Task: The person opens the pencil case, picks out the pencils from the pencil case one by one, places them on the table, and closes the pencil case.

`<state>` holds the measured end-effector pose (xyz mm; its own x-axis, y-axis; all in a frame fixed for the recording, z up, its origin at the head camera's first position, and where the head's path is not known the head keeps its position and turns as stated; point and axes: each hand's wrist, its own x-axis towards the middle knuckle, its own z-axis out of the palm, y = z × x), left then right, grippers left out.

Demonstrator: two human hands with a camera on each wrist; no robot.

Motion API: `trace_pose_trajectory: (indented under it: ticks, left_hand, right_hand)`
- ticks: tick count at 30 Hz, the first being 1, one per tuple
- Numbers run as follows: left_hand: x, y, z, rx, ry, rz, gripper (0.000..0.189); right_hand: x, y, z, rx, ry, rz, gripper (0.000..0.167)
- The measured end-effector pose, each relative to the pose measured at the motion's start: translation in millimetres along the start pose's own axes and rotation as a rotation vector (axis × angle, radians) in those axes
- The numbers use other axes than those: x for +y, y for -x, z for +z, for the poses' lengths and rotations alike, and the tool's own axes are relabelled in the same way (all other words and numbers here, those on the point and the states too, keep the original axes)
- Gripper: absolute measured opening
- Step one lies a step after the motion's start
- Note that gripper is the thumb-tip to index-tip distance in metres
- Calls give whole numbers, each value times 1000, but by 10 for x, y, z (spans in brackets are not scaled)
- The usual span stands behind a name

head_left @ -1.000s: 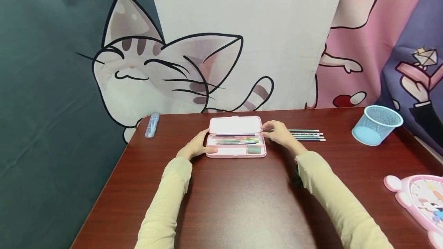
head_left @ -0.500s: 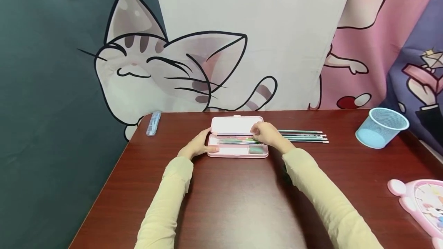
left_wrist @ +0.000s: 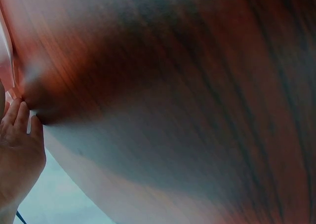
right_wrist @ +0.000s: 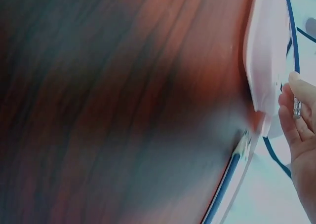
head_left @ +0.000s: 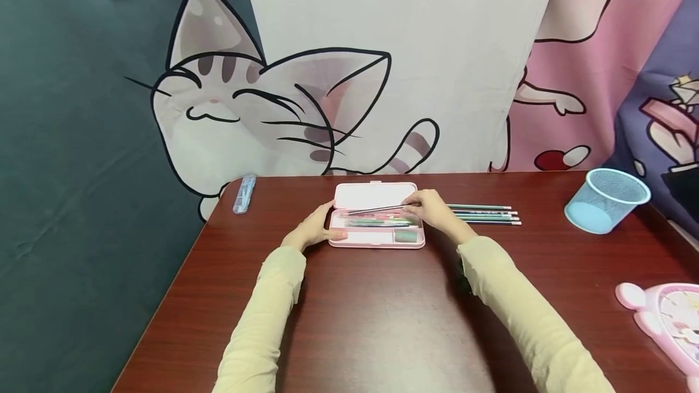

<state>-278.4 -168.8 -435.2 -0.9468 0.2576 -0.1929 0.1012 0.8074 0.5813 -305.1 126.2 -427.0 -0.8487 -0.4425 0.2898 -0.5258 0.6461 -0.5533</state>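
The pink pencil case (head_left: 377, 242) lies open on the table, with several slim pens or pencils (head_left: 377, 222) and a green block (head_left: 406, 236) inside. My left hand (head_left: 312, 229) holds the case's left end, thumb over its front part; in the left wrist view the left hand (left_wrist: 22, 147) shows its fingers against the side. Above the case, my right hand (head_left: 434, 210) pinches a dark pencil (head_left: 377, 208) near one end. In the right wrist view, the pencil's metal ferrule (right_wrist: 297, 108) shows at the fingers of the right hand (right_wrist: 302, 130).
Several pencils (head_left: 486, 214) lie side by side right of the case, partly behind my right hand. A blue mesh pen holder (head_left: 603, 202) stands at the back right, a pink clock (head_left: 663, 320) at the right edge. Far left is a light-blue flat item (head_left: 244, 194).
My right hand has moved from the case's right edge into the case, then back right and slightly up, lifting a dark pencil off the case. The left hand stays at the left end.
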Motion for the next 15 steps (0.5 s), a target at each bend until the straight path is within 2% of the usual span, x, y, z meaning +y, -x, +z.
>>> trace_pose_trajectory:
  ticks: [7, 15]
  left_hand:
    - [5, 1, -9, -5, -13, -3, 95]
    - [1, -1, 0, -6, -27, -9, 95]
  right_hand:
    - [110, 126, -213, 25, -21, 80, 12]
    - [391, 380, -509, 35, 14, 145, 11]
